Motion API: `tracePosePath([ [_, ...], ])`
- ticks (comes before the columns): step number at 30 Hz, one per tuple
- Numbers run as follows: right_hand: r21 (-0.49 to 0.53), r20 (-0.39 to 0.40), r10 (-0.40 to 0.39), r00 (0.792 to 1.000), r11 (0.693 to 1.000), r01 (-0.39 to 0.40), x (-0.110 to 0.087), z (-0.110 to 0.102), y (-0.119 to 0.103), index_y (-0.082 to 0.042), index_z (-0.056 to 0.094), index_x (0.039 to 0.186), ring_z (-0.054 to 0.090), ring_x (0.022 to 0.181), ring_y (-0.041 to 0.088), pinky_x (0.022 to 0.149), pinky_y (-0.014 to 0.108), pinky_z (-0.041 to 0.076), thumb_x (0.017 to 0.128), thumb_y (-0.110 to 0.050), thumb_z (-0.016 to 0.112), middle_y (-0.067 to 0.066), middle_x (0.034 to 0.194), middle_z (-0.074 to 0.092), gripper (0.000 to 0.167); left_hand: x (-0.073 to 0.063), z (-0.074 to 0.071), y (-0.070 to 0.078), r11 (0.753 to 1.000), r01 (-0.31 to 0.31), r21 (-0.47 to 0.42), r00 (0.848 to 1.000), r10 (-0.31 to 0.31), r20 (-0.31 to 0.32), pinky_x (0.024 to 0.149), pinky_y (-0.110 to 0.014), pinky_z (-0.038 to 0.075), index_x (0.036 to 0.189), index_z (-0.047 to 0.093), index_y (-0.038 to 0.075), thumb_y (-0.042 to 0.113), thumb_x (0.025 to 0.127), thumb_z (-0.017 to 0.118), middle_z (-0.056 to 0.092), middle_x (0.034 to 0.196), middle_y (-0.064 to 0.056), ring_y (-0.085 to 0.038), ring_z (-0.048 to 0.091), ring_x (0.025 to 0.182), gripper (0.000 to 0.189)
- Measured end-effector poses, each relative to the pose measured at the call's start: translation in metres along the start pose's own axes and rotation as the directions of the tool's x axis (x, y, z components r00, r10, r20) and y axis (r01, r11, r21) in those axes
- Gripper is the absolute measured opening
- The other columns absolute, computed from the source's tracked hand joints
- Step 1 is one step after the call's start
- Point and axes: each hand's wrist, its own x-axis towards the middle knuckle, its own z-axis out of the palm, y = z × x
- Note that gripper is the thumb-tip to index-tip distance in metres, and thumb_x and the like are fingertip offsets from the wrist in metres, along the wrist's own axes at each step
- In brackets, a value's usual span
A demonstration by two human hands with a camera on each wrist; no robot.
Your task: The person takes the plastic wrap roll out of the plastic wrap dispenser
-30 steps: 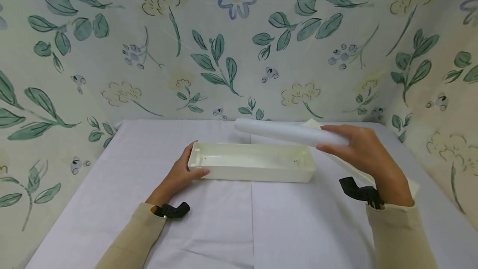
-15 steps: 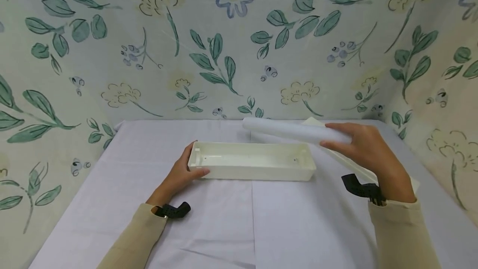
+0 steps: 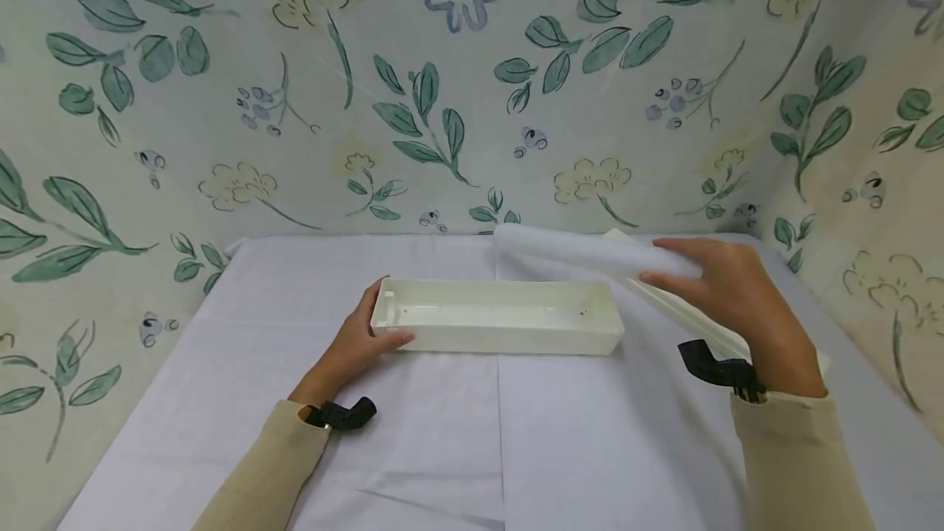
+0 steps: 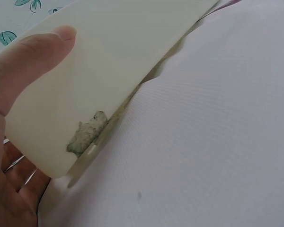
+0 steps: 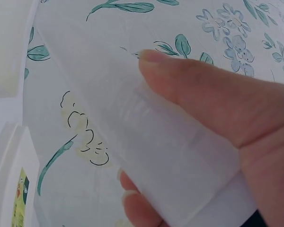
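A long cream plastic box (image 3: 487,341) with an open top sits in the middle of the table. My left hand (image 3: 360,336) grips its left end, thumb on the front wall and fingers around the far side. In the left wrist view, a grey rough patch (image 4: 87,133) marks the box's lower corner. Above the table, right of the box, my right hand (image 3: 726,293) holds a white roll (image 3: 575,251) by its right end. The roll (image 5: 128,132) lies between thumb and fingers in the right wrist view, its sheet edge showing.
A long cream lid-like piece (image 3: 693,316) lies slanted at the right, partly behind the right hand and roll. A white piece with a colourful label (image 5: 20,201) shows in the right wrist view. White cloth (image 3: 413,433) covers the table; a floral cloth (image 3: 472,88) hangs behind.
My right hand has carried the white roll a little to the right and slightly upward. The left hand and the box have stayed in place.
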Motion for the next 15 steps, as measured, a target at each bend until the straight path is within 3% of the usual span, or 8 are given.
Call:
tracePosePath([
  [6,0.004,0.041,0.074,0.996,0.997,-0.075,-0.0013,-0.002,0.0007,-0.004,0.067,0.122,0.06,0.104,0.041,0.08,0.057,0.047,0.08,-0.042,0.078,0.023,0.118,0.064,0.057,-0.0002,-0.0001,-0.0001,1.0,0.02,0.013,1.0,-0.02,0.003,0.107,-0.058,0.029,0.154,0.014,0.027,0.043,0.076,0.08,0.035,0.15,-0.005,-0.028,0.038,0.132,0.103],
  [15,-0.016,0.051,0.095,0.994,0.995,-0.095,-0.0018,0.0006,0.0048,-0.002,0.064,0.125,0.059,0.099,0.04,0.076,0.057,0.048,0.081,-0.045,0.076,0.025,0.119,0.063,0.062,-0.0004,-0.0004,0.0,1.0,0.018,0.025,1.0,-0.017,-0.011,0.107,-0.058,0.029,0.154,0.014,0.029,0.045,0.076,0.08,0.036,0.149,-0.004,-0.028,0.038,0.132,0.104],
])
